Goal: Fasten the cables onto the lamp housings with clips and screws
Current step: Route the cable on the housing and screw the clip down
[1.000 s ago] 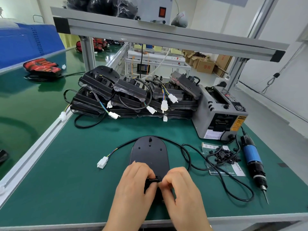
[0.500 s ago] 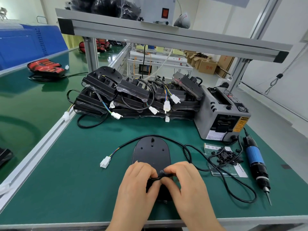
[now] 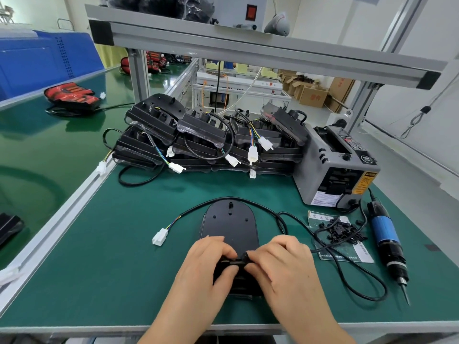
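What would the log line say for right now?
stage: cable onto housing | left hand: pinches cable | right hand: pinches cable | screwdriver: untouched | clips: pile, untouched

We log a single view: a wide-angle camera worn on the head, facing forward and down over the green bench point(image 3: 111, 269). It sits close above the left hand point(image 3: 206, 266) and right hand point(image 3: 285, 269) at lower centre, with the bench's near edge at frame bottom. The stack of housings point(image 3: 154, 122) and the shelf rail point(image 3: 248, 49) lie farther off, toward the top.
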